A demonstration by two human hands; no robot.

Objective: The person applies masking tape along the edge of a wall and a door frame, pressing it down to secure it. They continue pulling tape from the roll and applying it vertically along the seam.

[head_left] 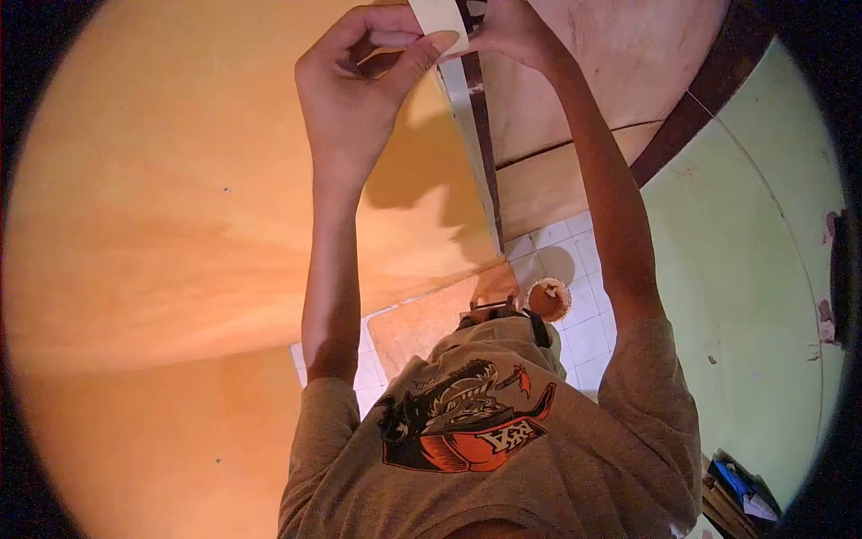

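At the top of the head view, my left hand pinches a flat, cream-white strip of tape, the thumb lying across its lower end. My right hand is beside it, with fingertips close against the strip's right side. The upper part of this hand is cut off by the frame edge, so what it grips is hidden. Both arms are raised along the edge where the orange wall meets a narrow pale and dark frame strip.
A brownish-pink panel with a dark border adjoins a green wall on the right. Below, a round bucket with reddish-brown contents stands on white floor tiles. An orange board is near my feet. Assorted items sit at lower right.
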